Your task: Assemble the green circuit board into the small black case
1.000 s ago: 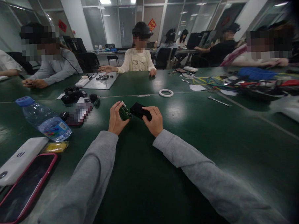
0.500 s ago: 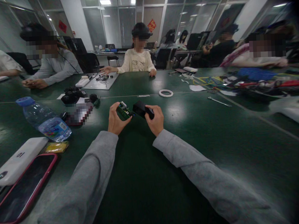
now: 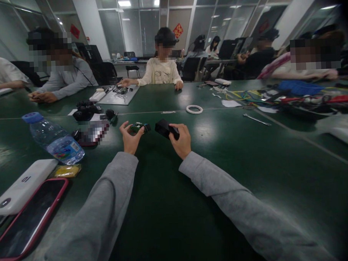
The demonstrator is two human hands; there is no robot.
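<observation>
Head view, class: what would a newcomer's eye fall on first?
Probably the middle: the left hand holds a green circuit board, the right hand a black box, apart from it. Next might come a bottle with a blue cap, at the left, and a white ring lying beyond the right hand.

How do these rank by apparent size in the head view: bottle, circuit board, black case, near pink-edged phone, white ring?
1. Near pink-edged phone
2. Bottle
3. Black case
Unranked: circuit board and white ring look alike; the board is partly hidden.
</observation>
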